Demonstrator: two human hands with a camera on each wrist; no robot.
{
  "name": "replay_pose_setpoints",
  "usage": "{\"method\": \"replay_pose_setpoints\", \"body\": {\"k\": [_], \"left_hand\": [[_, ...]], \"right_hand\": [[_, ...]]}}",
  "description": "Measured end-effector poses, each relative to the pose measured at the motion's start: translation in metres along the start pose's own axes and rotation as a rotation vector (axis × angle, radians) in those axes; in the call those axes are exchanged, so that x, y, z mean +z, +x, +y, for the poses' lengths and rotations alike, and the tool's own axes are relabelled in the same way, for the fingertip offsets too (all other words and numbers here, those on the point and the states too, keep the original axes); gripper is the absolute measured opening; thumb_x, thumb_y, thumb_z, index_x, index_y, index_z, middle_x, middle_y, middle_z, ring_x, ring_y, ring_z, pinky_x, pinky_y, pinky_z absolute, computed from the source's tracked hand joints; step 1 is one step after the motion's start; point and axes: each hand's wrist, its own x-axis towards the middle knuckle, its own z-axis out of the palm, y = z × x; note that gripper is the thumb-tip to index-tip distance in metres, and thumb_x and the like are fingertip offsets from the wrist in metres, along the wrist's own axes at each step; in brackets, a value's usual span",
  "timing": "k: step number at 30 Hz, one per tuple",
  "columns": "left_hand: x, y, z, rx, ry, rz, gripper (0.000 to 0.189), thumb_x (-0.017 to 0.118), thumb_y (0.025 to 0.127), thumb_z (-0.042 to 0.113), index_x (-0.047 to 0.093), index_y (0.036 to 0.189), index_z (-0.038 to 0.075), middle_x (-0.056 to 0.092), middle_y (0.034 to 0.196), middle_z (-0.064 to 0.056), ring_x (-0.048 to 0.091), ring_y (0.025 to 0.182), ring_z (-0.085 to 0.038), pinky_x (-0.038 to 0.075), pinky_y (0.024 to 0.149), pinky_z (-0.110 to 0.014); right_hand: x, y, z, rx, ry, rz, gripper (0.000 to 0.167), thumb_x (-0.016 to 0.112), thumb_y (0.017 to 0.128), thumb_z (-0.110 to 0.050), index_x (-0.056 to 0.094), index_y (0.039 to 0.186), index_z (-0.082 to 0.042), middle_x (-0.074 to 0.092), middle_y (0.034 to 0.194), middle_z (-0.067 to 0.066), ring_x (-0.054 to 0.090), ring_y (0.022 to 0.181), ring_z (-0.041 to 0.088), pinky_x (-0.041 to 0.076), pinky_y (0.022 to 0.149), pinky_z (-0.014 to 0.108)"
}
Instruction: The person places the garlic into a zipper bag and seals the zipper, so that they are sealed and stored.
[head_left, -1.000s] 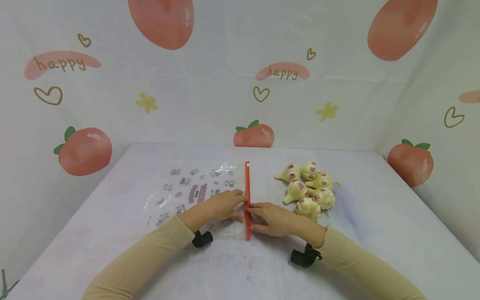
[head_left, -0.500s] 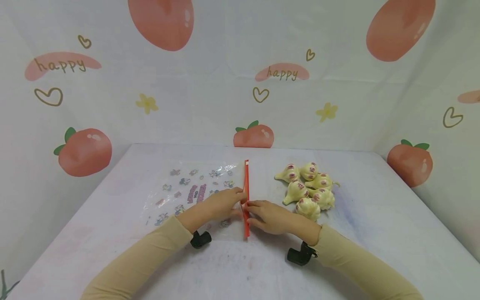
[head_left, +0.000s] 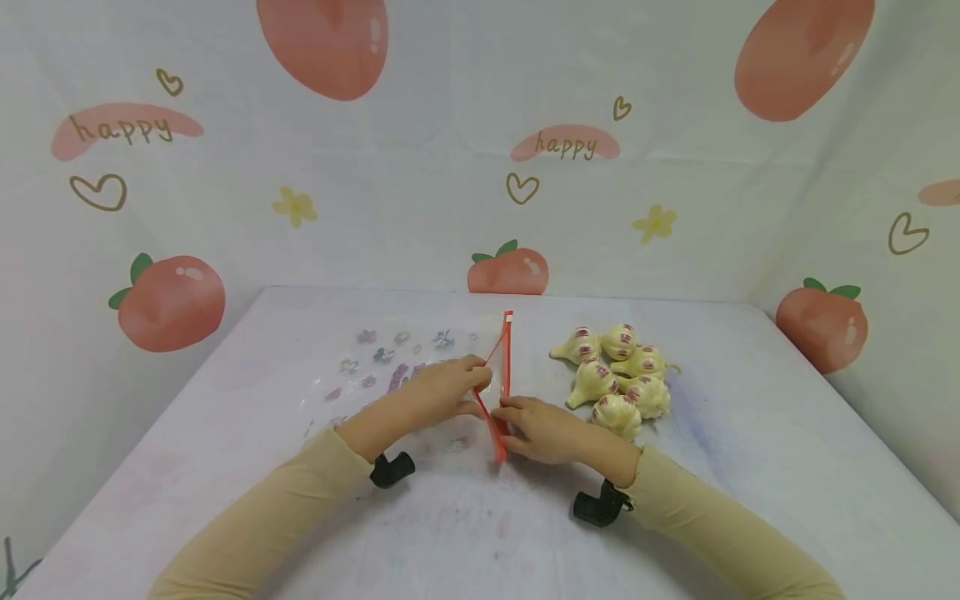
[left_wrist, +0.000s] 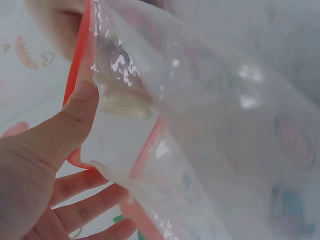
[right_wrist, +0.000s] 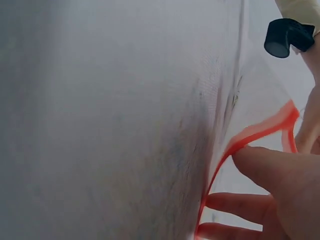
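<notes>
A clear plastic zip bag (head_left: pixel 378 354) with printed cartoon figures lies to the left of centre, its red-edged mouth (head_left: pixel 507 350) facing right. The mouth gapes in the middle. My left hand (head_left: pixel 442 385) pinches one red edge between thumb and fingers; the left wrist view shows its thumb (left_wrist: pixel 82 102) on the red strip and the fingers behind the film. My right hand (head_left: pixel 543 429) grips the opposite red edge, its thumb (right_wrist: pixel 260 162) pressed against the strip in the right wrist view. Beside the right hand sit several garlic bulbs (head_left: pixel 615 379) in a cluster.
The pale table (head_left: pixel 420 542) carries bluish stains near the garlic. A white cloth backdrop (head_left: pixel 420 167) printed with peaches rises behind and at both sides. A black camera mount (head_left: pixel 597 505) hangs at the right wrist, another (head_left: pixel 392 469) at the left.
The bag's red edges, nearly together a second ago, have spread apart. The left hand has pulled its edge up and leftward, while the mouth has shifted slightly right. The garlic has stayed put.
</notes>
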Motion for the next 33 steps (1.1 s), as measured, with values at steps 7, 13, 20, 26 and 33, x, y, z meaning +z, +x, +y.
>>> {"method": "replay_pose_setpoints", "body": {"k": [7, 13, 20, 26, 33], "left_hand": [[-0.018, -0.004, -0.004, -0.006, 0.106, 0.064, 0.034, 0.072, 0.079, 0.035, 0.048, 0.089, 0.014, 0.058, 0.1, -0.002, 0.052, 0.064, -0.014, 0.046, 0.059, -0.024], [-0.019, -0.004, -0.008, -0.003, 0.127, 0.065, 0.033, 0.071, 0.079, 0.036, 0.051, 0.092, 0.014, 0.058, 0.093, 0.0, 0.048, 0.06, -0.011, 0.044, 0.057, -0.023], [-0.017, -0.003, -0.013, -0.012, 0.111, 0.059, 0.031, 0.07, 0.081, 0.036, 0.052, 0.095, 0.015, 0.06, 0.093, 0.002, 0.05, 0.062, -0.011, 0.046, 0.058, -0.023], [-0.023, -0.004, -0.015, 0.008, 0.119, 0.087, 0.032, 0.071, 0.079, 0.036, 0.051, 0.092, 0.014, 0.062, 0.09, 0.002, 0.052, 0.06, -0.012, 0.046, 0.06, -0.021], [-0.031, -0.005, -0.019, 0.061, 0.141, 0.135, 0.031, 0.072, 0.077, 0.036, 0.052, 0.088, 0.014, 0.063, 0.086, 0.002, 0.054, 0.06, -0.012, 0.047, 0.059, -0.02]], "right_hand": [[-0.002, 0.001, -0.001, 0.054, 0.006, -0.05, 0.049, 0.062, 0.09, -0.024, 0.051, 0.131, -0.001, 0.047, 0.138, 0.023, 0.047, 0.128, 0.035, 0.041, 0.104, 0.047], [0.0, 0.002, -0.003, 0.066, -0.006, -0.059, 0.049, 0.063, 0.089, -0.023, 0.05, 0.132, -0.002, 0.047, 0.138, 0.022, 0.046, 0.129, 0.035, 0.041, 0.105, 0.046], [0.0, 0.002, -0.004, 0.082, 0.003, -0.077, 0.051, 0.063, 0.089, -0.024, 0.049, 0.133, -0.002, 0.044, 0.141, 0.021, 0.044, 0.131, 0.034, 0.039, 0.106, 0.046], [-0.001, 0.001, -0.003, 0.093, 0.014, -0.08, 0.051, 0.063, 0.089, -0.025, 0.048, 0.134, -0.004, 0.044, 0.142, 0.02, 0.044, 0.131, 0.033, 0.039, 0.107, 0.046], [-0.002, 0.001, -0.004, 0.098, 0.033, -0.078, 0.051, 0.063, 0.089, -0.024, 0.049, 0.134, -0.004, 0.044, 0.142, 0.02, 0.044, 0.131, 0.034, 0.039, 0.106, 0.047]]}}
